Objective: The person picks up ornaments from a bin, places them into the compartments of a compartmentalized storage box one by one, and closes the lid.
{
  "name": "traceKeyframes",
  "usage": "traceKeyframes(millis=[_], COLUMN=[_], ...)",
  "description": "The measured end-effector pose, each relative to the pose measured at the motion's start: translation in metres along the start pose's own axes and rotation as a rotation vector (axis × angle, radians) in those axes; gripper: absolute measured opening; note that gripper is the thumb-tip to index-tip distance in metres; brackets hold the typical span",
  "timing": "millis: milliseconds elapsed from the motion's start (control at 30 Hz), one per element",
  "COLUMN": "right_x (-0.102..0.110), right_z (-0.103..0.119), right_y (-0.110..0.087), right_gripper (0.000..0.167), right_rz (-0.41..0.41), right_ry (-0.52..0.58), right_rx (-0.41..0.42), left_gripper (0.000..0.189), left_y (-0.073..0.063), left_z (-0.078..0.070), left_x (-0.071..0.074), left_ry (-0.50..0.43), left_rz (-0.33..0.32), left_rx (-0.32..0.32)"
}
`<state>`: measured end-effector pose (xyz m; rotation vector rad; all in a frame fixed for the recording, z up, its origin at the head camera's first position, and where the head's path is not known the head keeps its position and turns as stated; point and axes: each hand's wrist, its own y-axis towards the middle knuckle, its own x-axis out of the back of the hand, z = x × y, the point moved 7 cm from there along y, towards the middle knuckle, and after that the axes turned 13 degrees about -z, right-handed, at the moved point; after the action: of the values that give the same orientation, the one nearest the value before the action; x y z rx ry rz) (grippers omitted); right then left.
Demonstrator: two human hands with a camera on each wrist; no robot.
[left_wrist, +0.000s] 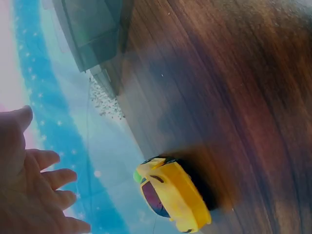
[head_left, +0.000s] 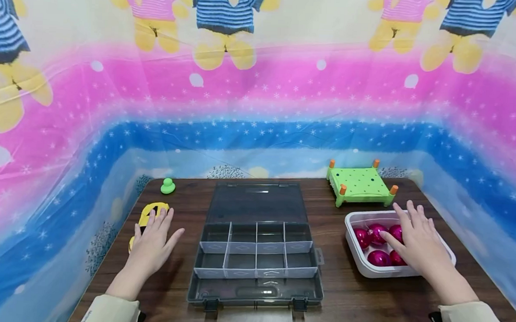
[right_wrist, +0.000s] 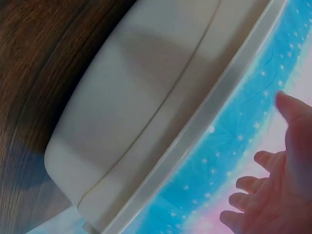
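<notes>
So both hands are open right now, fingers loosely spread. The left hand (head_left: 150, 243) hovers over by the table's left edge, above a yellow toy car (left_wrist: 183, 195) with dark windows. From the head view it covers part of the car, but the left wrist view shows a gap between the two. The right hand (head_left: 423, 247) is up above a white plastic tub (head_left: 402, 272) near the table's right edge. There's a bunch of shiny magenta baubles (head_left: 379, 258) inside, at least five showing, though the hand might be hiding more.

Between the hands, around the middle of the table (head_left: 346, 309), sits a smoky grey organizer box (head_left: 256, 293), lid flipped open toward the far edge. The back two rows are split into four compartments each, then one long compartment runs along the front. Two latches hang on its near side.

A green rubber duck (head_left: 168, 188) is by the far left corner, and a green toy bed (head_left: 361, 183) with orange post tops stands near the far right corner, just behind the tub.
</notes>
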<state>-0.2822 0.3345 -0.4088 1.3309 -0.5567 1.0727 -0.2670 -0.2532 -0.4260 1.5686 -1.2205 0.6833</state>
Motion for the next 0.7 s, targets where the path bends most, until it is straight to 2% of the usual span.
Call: traceKeyframes(millis=[200,333,500,700], right_x=[0.002,-0.006,-0.021,-0.039], right_z=[0.006,0.013,0.019,0.022], right_y=[0.003,0.003,0.002,0.004], right_gripper=[0.080,0.074,0.067,0.061], right_rz=[-0.082,-0.098,-0.046,0.023], right_ry=[-0.003,-0.010,0.010,0.011], right_rx=[0.051,0.105,0.100,0.097], left_gripper=[0.077,0.081,0.085,0.087], left_y=[-0.004,-0.013,-0.027,-0.040], left_z=[0.002,-0.003,-0.017,-0.031], left_x=[0.010,0.010,0.007,0.000], left_ry=[-0.021,-0.118,-0.252,-0.280], left_rz=[-0.013,0.052,0.133,0.189], left_rx=[0.015,0.037,0.075,0.068])
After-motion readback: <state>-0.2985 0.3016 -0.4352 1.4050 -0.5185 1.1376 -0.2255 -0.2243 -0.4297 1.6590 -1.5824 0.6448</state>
